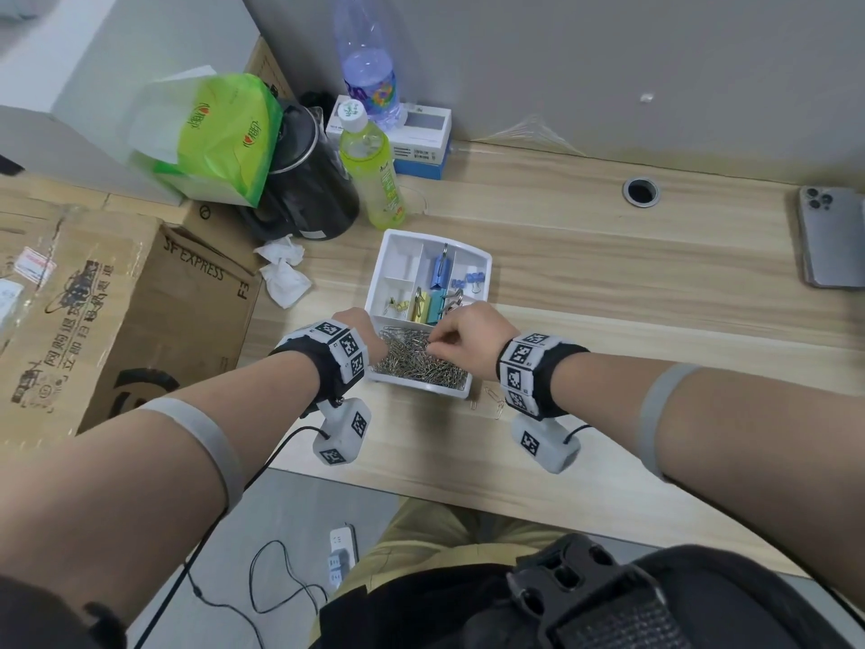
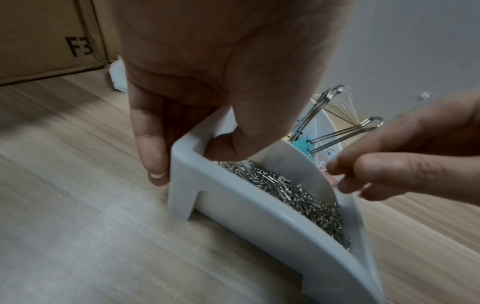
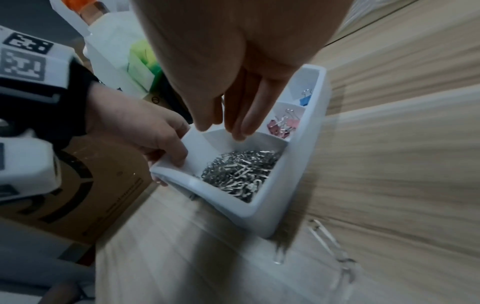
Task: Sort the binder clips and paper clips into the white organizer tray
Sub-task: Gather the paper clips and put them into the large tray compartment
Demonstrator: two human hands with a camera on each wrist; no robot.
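At the bottom centre of the head view I see two or three loose paper clips [image 1: 494,401] lying flat on the wooden desk [image 1: 608,283], just below the tray's lower right corner, their long axes running roughly up and down the frame. Just above them sits the white organizer tray [image 1: 468,391], its long axis running from lower centre toward the upper centre of the frame, tilted slightly to the right. My left hand [image 1: 358,330] grips its lower left corner: in the left wrist view the thumb hooks inside the wall while the fingers [image 2: 152,148] press the outside. My right hand [image 1: 468,334] hovers over the nearest and widest compartment, fingers pointing down with their tips drawn together; whether they pinch a clip I cannot tell. That compartment holds a dense heap of silver paper clips [image 1: 421,360]. Beyond it, the middle row holds small yellow binder clips [image 1: 397,305] at the left, a yellow and a teal binder clip [image 1: 427,305] standing with wire handles up, and pink binder clips [image 3: 283,125] at the right. Farther up, a large blue binder clip [image 1: 441,269] lies lengthwise in the centre slot, with small blue binder clips [image 1: 473,278] to its right.
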